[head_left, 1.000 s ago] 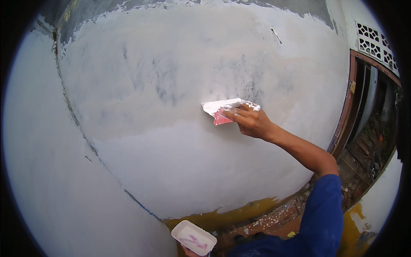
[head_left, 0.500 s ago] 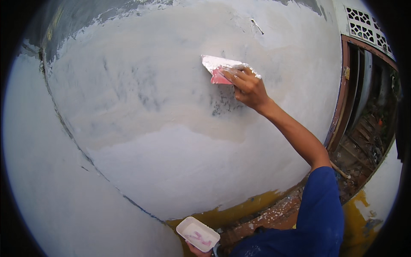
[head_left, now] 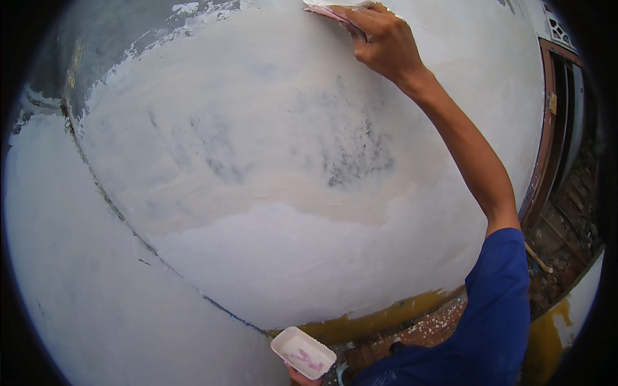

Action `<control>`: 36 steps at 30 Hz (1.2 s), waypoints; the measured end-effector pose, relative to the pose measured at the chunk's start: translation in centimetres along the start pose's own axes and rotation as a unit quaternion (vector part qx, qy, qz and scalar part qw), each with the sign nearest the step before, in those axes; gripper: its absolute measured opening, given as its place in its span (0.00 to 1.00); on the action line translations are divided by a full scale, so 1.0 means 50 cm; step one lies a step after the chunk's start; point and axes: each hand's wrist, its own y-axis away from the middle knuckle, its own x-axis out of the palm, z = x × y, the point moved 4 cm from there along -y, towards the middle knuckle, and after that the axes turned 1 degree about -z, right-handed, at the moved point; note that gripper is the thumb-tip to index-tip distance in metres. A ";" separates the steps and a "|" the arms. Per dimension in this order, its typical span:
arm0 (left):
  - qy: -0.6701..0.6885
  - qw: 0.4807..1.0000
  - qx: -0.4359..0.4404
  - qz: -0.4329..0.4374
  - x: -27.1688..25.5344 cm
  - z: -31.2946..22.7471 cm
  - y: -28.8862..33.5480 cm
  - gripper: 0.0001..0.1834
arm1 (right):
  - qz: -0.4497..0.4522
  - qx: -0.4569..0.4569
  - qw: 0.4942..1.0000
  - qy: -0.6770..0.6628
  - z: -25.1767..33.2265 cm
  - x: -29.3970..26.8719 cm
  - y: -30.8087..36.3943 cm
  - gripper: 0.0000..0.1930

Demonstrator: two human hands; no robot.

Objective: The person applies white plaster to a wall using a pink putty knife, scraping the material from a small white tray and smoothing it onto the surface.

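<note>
High on the wall (head_left: 270, 257), near the upper edge of the view, my right hand (head_left: 386, 45) is closed round a pink putty scraper (head_left: 328, 11). White putty coats the scraper and some of my fingers; part of the tool lies beyond the picture's edge. My left hand (head_left: 301, 378) grips a shallow white rectangular tray (head_left: 304, 351) low down, from beneath. Pinkish-white smears show in the tray, and most of that hand is hidden by it. Dark, mottled patches (head_left: 360, 154) show through the thin coat below my right hand.
A cracked corner line (head_left: 116, 209) divides this wall from another pale wall on the left. Bare grey plaster (head_left: 122, 38) shows at upper left. On the right stands a brown door frame (head_left: 544, 128). A mustard-yellow band (head_left: 386, 315) runs along the wall's base above a paint-spattered floor.
My right hand has moved up the wall with the scraper, from over the dark patch to the picture's top edge. The view has shifted slightly; the tray stays low in my left hand.
</note>
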 end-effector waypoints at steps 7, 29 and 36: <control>-0.275 0.960 0.019 0.056 0.082 0.069 -0.018 0.41 | 0.186 -0.114 0.966 -0.141 0.331 0.061 0.364 0.15; 0.052 0.995 -0.079 -0.015 0.021 -0.006 0.024 0.36 | 0.201 -0.136 0.967 -0.079 0.334 0.051 0.313 0.23; -0.277 0.956 0.065 0.072 0.077 -0.028 0.014 0.40 | -0.060 -0.001 0.998 0.020 0.074 0.014 0.006 0.18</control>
